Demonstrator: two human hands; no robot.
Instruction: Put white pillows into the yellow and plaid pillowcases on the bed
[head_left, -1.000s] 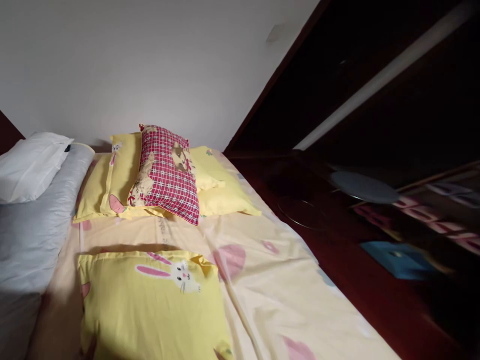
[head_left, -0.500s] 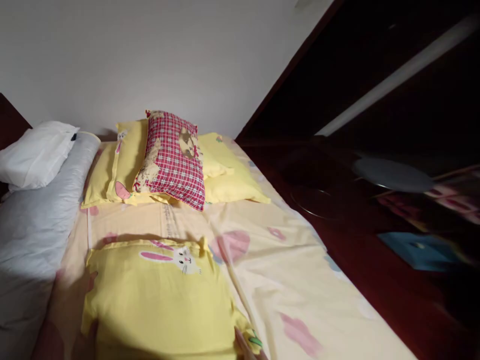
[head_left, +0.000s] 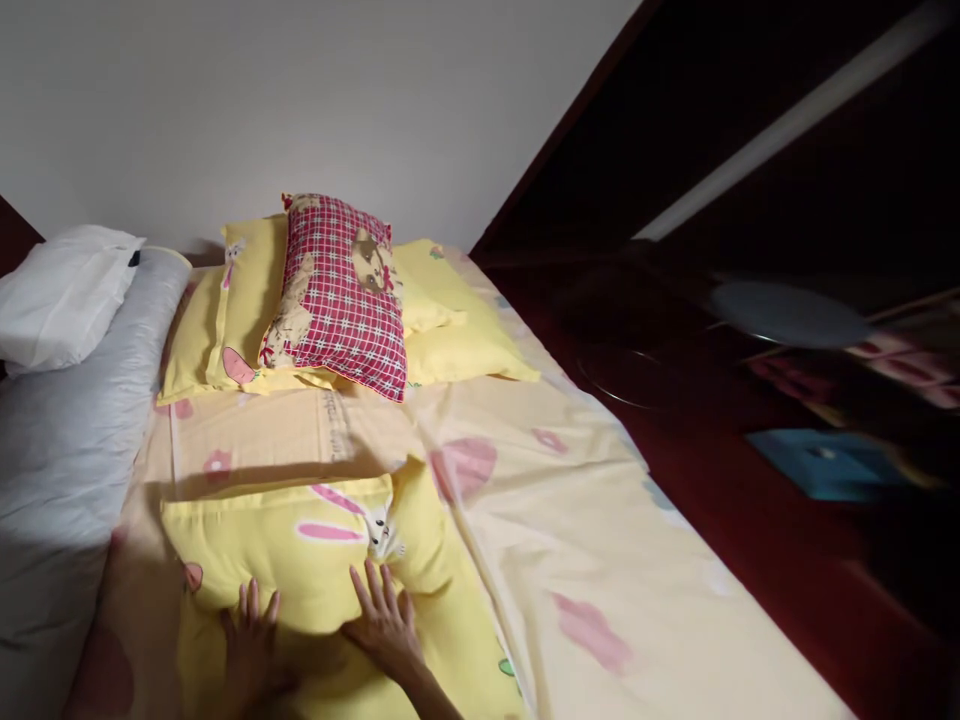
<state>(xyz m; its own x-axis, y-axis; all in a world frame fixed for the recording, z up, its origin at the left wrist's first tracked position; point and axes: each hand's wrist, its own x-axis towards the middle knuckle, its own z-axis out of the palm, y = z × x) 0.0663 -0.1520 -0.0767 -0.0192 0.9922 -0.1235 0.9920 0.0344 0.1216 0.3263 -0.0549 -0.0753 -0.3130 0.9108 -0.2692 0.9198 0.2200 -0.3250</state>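
The biggest thing before me is the one bed sheet (head_left: 600, 520), cream with pink prints, which runs from the wall down past my arms. Along its left side lies one grey quilt (head_left: 60, 450), bunched lengthwise. Next in size is the one yellow bunny pillow (head_left: 300, 540), flat on the near part of the sheet, right under my hands, with its printed rabbit and pink ears facing up near its far edge. At the head of the bed is a heap of yellow pillows (head_left: 465, 345). I count at least two, one propped up on the left and one lying flat on the right, and I cannot tell if there is a third among them. One red checked cushion (head_left: 341, 290) with a bear print leans tilted against that heap. One white pillow (head_left: 64, 290) sits on the far end of the grey quilt, well apart from my hands. Off the bed on the right, in the dark, I make out one round grey disc (head_left: 787, 312) and one blue box (head_left: 825, 465); both are too blurred to say more. Smallest are my two hands. My left hand (head_left: 251, 645) lies palm down on the bunny pillow, fingers spread. My right hand (head_left: 386, 628) lies just beside it, also flat with the fingers fanned apart, pressing a dent into the cover. Neither hand grips anything.
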